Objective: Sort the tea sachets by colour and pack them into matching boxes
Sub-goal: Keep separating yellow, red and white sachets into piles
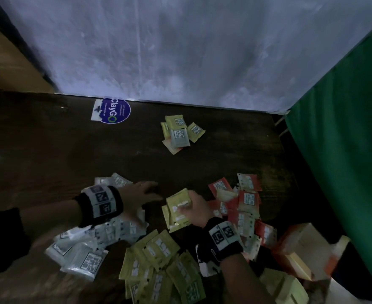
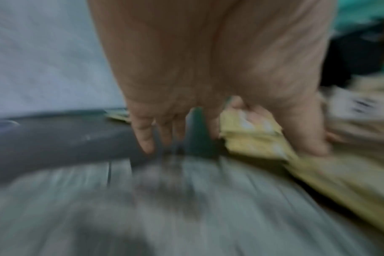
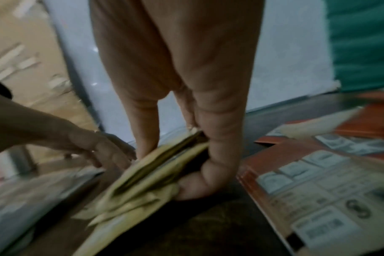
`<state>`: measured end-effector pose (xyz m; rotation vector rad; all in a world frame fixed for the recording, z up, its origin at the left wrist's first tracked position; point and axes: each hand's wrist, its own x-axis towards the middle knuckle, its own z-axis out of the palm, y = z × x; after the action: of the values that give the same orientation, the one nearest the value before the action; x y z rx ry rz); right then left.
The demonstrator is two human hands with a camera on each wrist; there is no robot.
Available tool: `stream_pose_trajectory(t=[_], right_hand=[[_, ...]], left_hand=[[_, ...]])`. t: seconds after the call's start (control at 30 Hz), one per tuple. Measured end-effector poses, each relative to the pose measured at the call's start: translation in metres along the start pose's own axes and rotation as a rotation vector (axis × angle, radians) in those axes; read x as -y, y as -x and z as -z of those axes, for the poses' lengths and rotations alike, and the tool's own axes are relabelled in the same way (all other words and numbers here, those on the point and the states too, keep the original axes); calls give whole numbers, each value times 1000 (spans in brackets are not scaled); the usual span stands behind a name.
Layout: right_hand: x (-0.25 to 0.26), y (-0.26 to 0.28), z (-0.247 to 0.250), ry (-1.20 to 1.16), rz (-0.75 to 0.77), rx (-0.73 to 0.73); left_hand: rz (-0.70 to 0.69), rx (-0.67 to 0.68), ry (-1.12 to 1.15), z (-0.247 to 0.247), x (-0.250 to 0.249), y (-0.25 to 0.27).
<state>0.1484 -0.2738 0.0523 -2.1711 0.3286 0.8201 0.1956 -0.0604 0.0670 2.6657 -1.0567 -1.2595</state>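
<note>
Tea sachets lie sorted in loose heaps on the dark table (image 1: 49, 150): grey sachets (image 1: 86, 246) at the left, yellow sachets (image 1: 158, 264) in the near middle, red sachets (image 1: 246, 202) at the right. My right hand (image 1: 187, 207) grips a small stack of yellow sachets (image 1: 177, 210) between thumb and fingers; in the right wrist view this yellow stack (image 3: 147, 175) is tilted just above the table. My left hand (image 1: 150, 191) reaches flat, fingers straight, over the far edge of the grey heap and holds nothing. The left wrist view is blurred, with the left fingers (image 2: 143, 136) straight.
A small mixed heap of yellow and grey sachets (image 1: 179, 132) lies farther back. An orange box (image 1: 301, 249) and a yellow box (image 1: 283, 288) stand at the near right. A blue sticker (image 1: 112, 110) is near the white wall. A green curtain (image 1: 345, 139) bounds the right side.
</note>
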Motion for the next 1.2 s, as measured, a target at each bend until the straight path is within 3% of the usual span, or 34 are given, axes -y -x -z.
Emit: stream_pose_trajectory(t=[0.03, 0.1, 0.17, 0.27, 0.37, 0.43, 0.53, 0.67, 0.77, 0.9, 1.0, 1.2], right_hand=[[1, 0, -7, 147, 22, -26], [4, 3, -17, 367, 52, -100], [8, 4, -24, 454, 50, -116], [15, 3, -24, 472, 17, -62], [26, -7, -4, 305, -4, -106], [36, -21, 15, 131, -22, -223], [50, -49, 43, 12, -10, -352], [63, -77, 69, -36, -3, -386], [63, -94, 70, -3, -21, -374], [56, -109, 66, 16, -13, -356], [51, -114, 65, -6, -16, -377], [48, -118, 65, -63, -3, -420]], left_hand=[[-42, 49, -75, -9, 0, 5], [-104, 12, -164, -19, 0, 13], [-89, -12, -192, -16, 2, 16], [-71, 93, -218, -3, 5, 17], [-31, 97, -121, 18, 11, 13], [60, 1, 50, 42, 16, 2], [137, -226, 135, 85, 34, -39], [285, -503, 300, 133, 59, -98], [371, -617, 453, 150, 66, -134], [397, -577, 500, 154, 70, -169], [396, -437, 336, 153, 72, -173], [249, -237, 86, 151, 52, -157]])
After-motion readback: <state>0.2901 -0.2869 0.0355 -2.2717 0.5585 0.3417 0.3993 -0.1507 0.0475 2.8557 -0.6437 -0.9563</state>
